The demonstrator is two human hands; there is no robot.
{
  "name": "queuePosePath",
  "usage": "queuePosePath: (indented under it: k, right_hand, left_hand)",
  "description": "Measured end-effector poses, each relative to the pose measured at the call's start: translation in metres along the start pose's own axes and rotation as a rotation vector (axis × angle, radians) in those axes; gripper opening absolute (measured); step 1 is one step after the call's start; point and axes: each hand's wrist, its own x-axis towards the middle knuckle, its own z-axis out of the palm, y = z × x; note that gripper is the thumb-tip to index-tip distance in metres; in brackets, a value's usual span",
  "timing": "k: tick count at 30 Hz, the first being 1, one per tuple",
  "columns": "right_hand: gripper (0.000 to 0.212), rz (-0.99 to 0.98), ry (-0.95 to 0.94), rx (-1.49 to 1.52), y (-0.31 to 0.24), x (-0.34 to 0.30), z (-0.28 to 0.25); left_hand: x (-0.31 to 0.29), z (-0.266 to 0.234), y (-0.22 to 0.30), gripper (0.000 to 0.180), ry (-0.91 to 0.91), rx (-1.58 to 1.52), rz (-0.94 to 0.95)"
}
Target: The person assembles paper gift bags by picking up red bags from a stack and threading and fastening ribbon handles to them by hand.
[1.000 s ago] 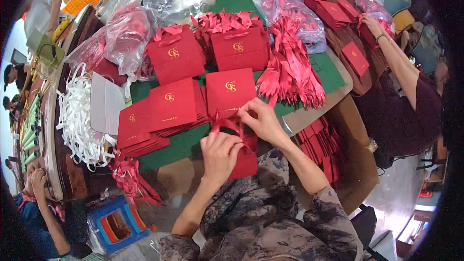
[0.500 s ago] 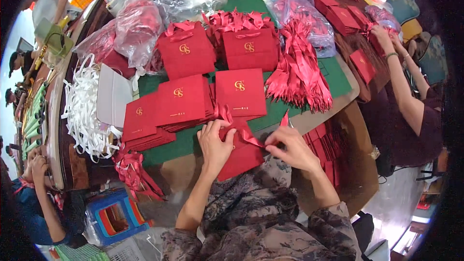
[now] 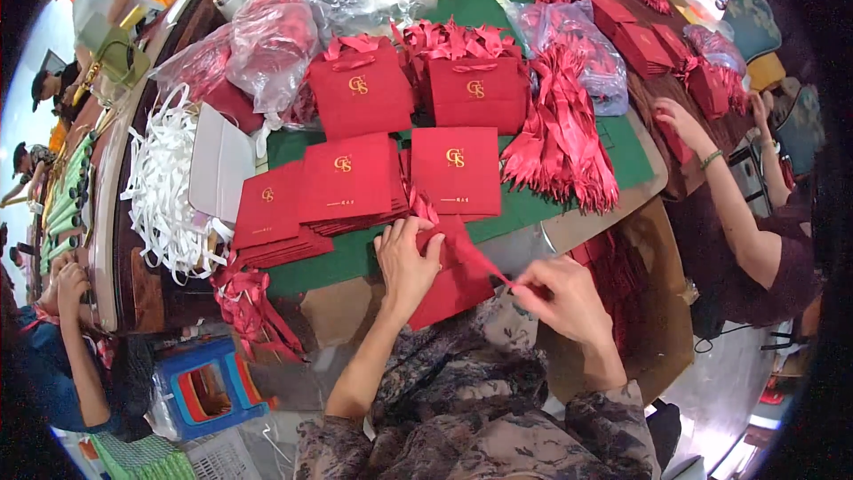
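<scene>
Fingers (image 3: 544, 274) of right hand (image 3: 569, 304) pinched together on red ribbon (image 3: 480, 260), its long axis slanting down rightward from red gift bag (image 3: 453, 292); left hand (image 3: 407, 271), fingers bent, touched bag's upper left edge (grip unclear). Bag was beside green mat's (image 3: 320, 270) near edge.

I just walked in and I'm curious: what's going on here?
A person's left hand is on a red bag, while the right hand pinches a red ribbon stretched out from it. Bag stacks lie just beyond, with a ribbon bundle to their right and white strips to their left.
</scene>
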Motion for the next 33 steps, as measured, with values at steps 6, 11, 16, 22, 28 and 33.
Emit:
queuePosePath:
  k: [6,11,16,22,28,33]
  right_hand:
    - [0.013,0.005,0.171,0.056,-0.023,0.004,0.0]
    - [0.018,-0.125,0.153,0.029,-0.015,0.022,0.024]
    - [0.019,-0.088,0.077,0.066,-0.016,0.028,0.014]
    - [0.015,0.07,0.211,0.228,-0.014,0.025,0.011]
    - [0.015,-0.075,0.154,0.177,-0.019,0.029,0.029]
    - [0.016,0.222,0.159,0.876,-0.021,0.023,0.036]
  left_hand:
    - [-0.013,-0.028,0.044,0.029,0.189,-0.032,0.309]
    - [-0.026,-0.045,0.077,0.041,-0.144,-0.476,0.337]
    - [-0.037,-0.031,0.047,0.032,-0.144,-0.427,0.246]
    - [-0.044,-0.029,0.042,0.023,-0.105,-0.418,0.111]
    - [-0.044,-0.028,0.058,0.018,-0.016,-0.443,0.197]
    - [-0.047,-0.027,0.064,0.014,-0.061,-0.627,-0.004]
